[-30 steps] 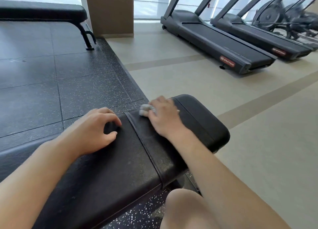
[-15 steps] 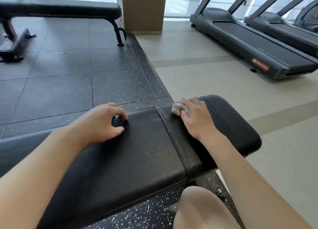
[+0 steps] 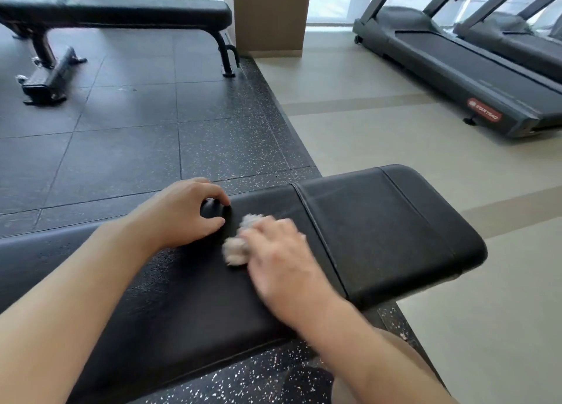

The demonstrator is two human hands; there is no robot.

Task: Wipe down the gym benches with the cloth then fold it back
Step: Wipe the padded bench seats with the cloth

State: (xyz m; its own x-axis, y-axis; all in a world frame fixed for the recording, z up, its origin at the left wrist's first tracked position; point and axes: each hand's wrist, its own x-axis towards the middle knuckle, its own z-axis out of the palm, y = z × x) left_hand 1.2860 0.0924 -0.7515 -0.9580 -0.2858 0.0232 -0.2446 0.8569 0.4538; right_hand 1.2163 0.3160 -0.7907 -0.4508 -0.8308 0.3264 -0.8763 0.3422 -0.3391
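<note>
Two hands share the work on the near gym bench (image 3: 380, 221), the desk of this job. The right hand (image 3: 282, 263), blurred, presses a bunched pale cloth (image 3: 240, 245) against the black pad, fingers curled over it, probably so the rag stays gathered while rubbing. The left hand (image 3: 185, 212) hooks its curled fingers over the pad's far edge, likely bracing the person. A second bench (image 3: 121, 11) stands well apart across the rubber floor (image 3: 121, 148), seemingly awaiting wiping.
</note>
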